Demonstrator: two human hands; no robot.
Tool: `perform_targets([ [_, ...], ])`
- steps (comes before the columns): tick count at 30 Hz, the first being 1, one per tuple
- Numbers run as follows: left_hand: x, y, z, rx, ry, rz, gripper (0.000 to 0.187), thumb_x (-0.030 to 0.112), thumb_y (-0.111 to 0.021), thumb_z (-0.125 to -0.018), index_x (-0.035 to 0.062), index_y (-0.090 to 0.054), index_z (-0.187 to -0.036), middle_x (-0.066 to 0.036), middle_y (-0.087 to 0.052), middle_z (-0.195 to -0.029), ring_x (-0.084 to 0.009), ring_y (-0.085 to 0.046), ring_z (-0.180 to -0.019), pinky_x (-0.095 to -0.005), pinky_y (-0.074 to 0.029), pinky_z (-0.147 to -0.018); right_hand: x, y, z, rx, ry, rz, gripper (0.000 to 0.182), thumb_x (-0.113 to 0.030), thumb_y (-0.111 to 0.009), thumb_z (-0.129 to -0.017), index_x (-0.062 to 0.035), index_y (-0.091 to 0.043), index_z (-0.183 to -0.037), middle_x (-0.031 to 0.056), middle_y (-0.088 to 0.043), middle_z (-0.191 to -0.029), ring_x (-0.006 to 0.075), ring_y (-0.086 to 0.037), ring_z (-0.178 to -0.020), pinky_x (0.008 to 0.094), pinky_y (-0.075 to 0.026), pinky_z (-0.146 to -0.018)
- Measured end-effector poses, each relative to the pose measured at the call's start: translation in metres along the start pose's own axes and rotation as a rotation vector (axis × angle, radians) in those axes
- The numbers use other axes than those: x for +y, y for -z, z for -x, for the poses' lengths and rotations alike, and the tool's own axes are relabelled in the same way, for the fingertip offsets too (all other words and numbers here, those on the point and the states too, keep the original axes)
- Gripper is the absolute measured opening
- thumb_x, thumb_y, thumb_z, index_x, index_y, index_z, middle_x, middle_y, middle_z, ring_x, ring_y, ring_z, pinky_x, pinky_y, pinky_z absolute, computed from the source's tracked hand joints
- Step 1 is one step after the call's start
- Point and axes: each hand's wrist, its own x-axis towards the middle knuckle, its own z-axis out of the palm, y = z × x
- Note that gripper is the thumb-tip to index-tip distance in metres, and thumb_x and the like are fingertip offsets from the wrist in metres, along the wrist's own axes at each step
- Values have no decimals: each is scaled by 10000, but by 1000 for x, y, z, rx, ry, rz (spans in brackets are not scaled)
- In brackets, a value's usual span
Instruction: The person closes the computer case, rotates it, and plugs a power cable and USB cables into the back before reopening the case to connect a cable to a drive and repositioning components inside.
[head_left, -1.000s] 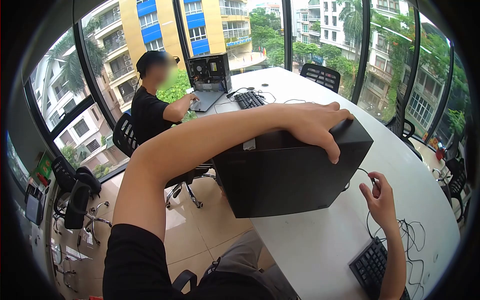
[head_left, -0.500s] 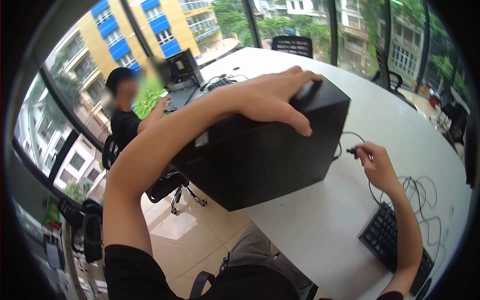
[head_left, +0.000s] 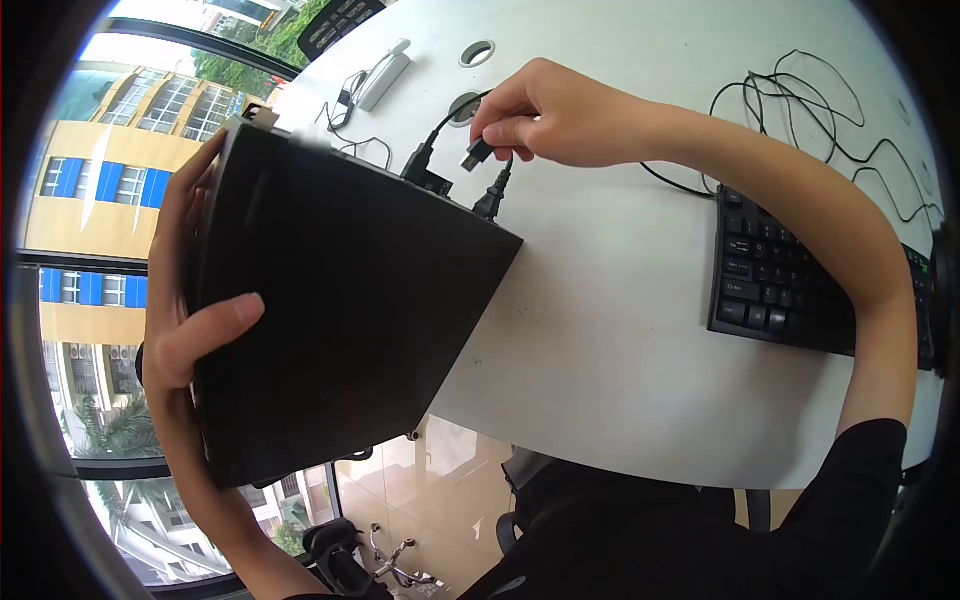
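Note:
A black computer case (head_left: 350,290) stands tilted at the left edge of the white table. My left hand (head_left: 190,330) is spread around its left side, thumb on the near panel, and grips it. Two black cables (head_left: 490,203) run into its back side. My right hand (head_left: 515,125) pinches a black USB plug (head_left: 476,154) just behind the case, its metal tip apart from the case and pointing down and left. Part of the back side, with its ports, is turned away from view.
On the white table (head_left: 600,390) a black keyboard (head_left: 780,285) lies at right, partly under my right forearm, with tangled cables (head_left: 790,90) behind it. A white power strip (head_left: 384,78) and round cable holes (head_left: 477,54) are at the back. Chairs stand beyond.
The view has turned down toward the case's back side. My right hand has brought the USB plug close behind the case. The other person is out of view.

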Motion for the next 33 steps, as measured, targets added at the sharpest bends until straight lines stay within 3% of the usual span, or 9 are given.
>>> perform_targets([
  [6,10,-18,1,157,118,10,1257,385,-755,-460,19,-394,-1606,-226,-606,-1368,-373,-612,-1285,-483,-463,-1139,-1,-2,3,-98,-34,-43,276,-18,-572,-960,61,-762,-1143,198,-777,-1080,245,-749,-957,366,-576,-898],
  [9,17,-34,1,275,176,6,1271,389,-747,-443,18,-388,-1605,-213,-611,-1353,-368,-631,-1261,-483,-484,-1133,12,-10,-2,-22,152,-72,195,16,-592,-999,34,-765,-1085,114,-740,-944,190,-669,-858,329,-533,-778],
  [12,7,-27,0,299,183,-15,1292,394,-746,-424,25,-383,-1607,-207,-609,-1363,-366,-640,-1251,-485,-502,-1132,13,-8,-6,6,210,-97,204,53,-580,-973,48,-764,-1063,107,-734,-925,187,-661,-820,322,-529,-738],
  [15,6,-25,2,339,229,-62,1302,393,-747,-411,35,-383,-1609,-206,-606,-1373,-372,-645,-1245,-497,-517,-1126,9,-2,-11,6,207,-148,244,61,-616,-880,93,-786,-1052,224,-793,-1035,274,-776,-998,336,-599,-903],
  [18,-1,-21,1,352,204,-54,1312,404,-746,-399,50,-385,-1611,-212,-604,-1380,-385,-641,-1246,-520,-528,-1116,17,-8,-17,64,307,-168,228,99,-596,-928,41,-785,-1041,94,-717,-877,147,-634,-743,297,-511,-663],
  [21,-1,-22,1,368,212,-63,1323,413,-745,-388,58,-386,-1610,-218,-603,-1380,-397,-641,-1241,-534,-537,-1103,10,-5,-18,51,287,-214,240,67,-607,-875,85,-793,-1026,226,-793,-980,276,-785,-911,338,-609,-857],
  [27,-2,-27,0,399,222,-68,1319,417,-742,-381,54,-394,-1600,-219,-607,-1363,-398,-644,-1227,-532,-548,-1081,8,-16,-25,92,389,-202,209,54,-609,-857,100,-793,-945,251,-779,-909,291,-783,-830,341,-619,-822],
  [33,2,-20,-1,359,260,-108,1308,409,-746,-386,37,-400,-1591,-213,-615,-1321,-384,-652,-1197,-516,-554,-1063,7,-18,-28,90,396,-204,228,60,-593,-851,98,-794,-953,249,-776,-896,285,-779,-824,343,-620,-813],
])
